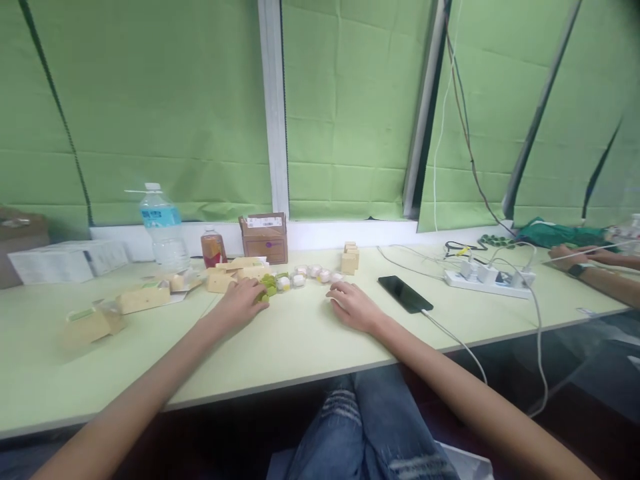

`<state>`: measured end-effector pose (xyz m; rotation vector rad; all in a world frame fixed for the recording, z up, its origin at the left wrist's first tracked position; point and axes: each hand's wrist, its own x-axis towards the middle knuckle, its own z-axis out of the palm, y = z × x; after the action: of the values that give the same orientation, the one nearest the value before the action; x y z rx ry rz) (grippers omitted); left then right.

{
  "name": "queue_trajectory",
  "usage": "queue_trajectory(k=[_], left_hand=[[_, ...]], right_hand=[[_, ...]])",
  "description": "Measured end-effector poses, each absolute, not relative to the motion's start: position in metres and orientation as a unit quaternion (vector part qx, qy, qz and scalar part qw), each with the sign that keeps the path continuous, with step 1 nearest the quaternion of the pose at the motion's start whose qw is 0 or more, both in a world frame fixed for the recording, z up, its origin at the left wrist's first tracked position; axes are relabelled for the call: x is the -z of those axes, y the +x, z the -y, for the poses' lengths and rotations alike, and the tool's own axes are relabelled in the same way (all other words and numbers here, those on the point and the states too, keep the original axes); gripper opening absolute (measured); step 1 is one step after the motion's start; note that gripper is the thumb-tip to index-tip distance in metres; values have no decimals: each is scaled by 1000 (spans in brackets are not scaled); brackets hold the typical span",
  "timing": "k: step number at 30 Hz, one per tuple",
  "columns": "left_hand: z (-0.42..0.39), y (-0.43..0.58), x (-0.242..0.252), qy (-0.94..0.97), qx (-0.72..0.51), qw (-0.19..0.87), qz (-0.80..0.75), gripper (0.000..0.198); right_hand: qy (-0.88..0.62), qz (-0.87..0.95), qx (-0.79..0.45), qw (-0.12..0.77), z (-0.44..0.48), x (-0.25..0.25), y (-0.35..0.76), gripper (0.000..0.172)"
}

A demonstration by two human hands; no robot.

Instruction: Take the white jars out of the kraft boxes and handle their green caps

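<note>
My left hand point(239, 305) rests on the table with its fingers curled around some small yellow-green pieces point(270, 285). Their exact kind is too blurred to make out, and the fingers hide part of them. A row of small white wrapped pieces point(299, 279) runs from there toward my right hand point(353, 305). That hand lies palm down on the tabletop, its fingers loosely bent and apart, just in front of the row's right end and holding nothing. Behind it stand small tan boxes point(349, 259). More tan cartons point(145, 297) lie left of my left hand.
A black phone point(404, 293) with a white cable lies at right, before a power strip point(487, 283) with chargers. A large water bottle point(163, 230), a drink bottle point(213, 247) and a cardboard box point(264, 239) stand behind. Another person's arms point(600, 273) rest far right.
</note>
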<state>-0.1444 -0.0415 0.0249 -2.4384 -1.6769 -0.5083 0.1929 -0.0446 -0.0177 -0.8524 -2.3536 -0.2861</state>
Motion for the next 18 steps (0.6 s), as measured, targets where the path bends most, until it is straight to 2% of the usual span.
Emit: queue_trajectory(k=[3,6,8,9,11,13,14,18], left_hand=[[50,-134,-27,-814,212,24,540,38],[69,-112,-32,-793,330,-57,509,47],[85,-92,-38,-719,447,-188,497,47],[93,-81,-41,-657,503,-286,483,43],[105,-58,-47,-499,586,-487,413,25],[110,-36,-52,-354,616,-621,331,12],[110,-25,-53,-301,617,-661,302,11],[102,7,-52,-235,591,-718,281,16]], right_hand=[[-325,878,80,343,59,19,210,25],[-319,870,34,375,78,20,228,26],[-328,852,-24,407,88,21,239,27],[-338,839,-57,423,92,22,244,27],[-362,811,-113,447,95,25,252,25],[-381,791,-145,457,96,28,257,24],[-387,784,-154,460,95,29,258,23],[-390,779,-158,464,96,29,258,22]])
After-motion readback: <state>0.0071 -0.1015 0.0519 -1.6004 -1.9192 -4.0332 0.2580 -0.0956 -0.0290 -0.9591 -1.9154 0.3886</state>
